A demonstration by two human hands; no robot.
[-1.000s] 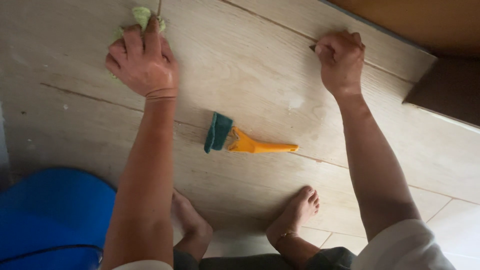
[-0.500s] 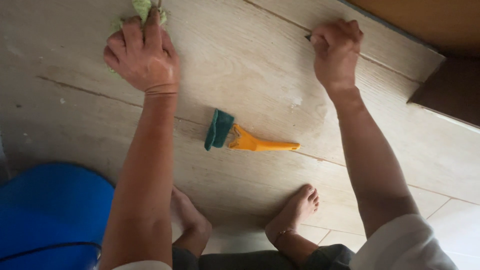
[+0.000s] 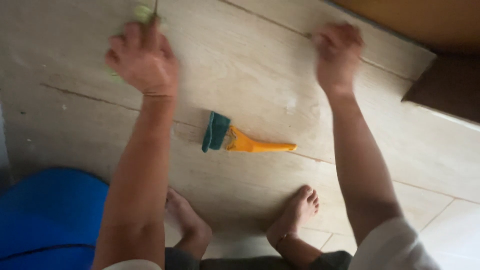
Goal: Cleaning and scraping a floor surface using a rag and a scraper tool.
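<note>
Left hand [image 3: 144, 59] presses a green cloth [image 3: 142, 12] flat on the floor [image 3: 250, 75]; right hand [image 3: 337, 52] is fisted

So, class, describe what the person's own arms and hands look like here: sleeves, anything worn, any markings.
Both arms are bare from hand to upper arm. The left hand and right hand wear no gloves; the blur hides any rings. Short white sleeves show at the shoulders.

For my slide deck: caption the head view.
Left hand presses a green cloth on pale floor tiles; right hand fisted; brush between.
</note>
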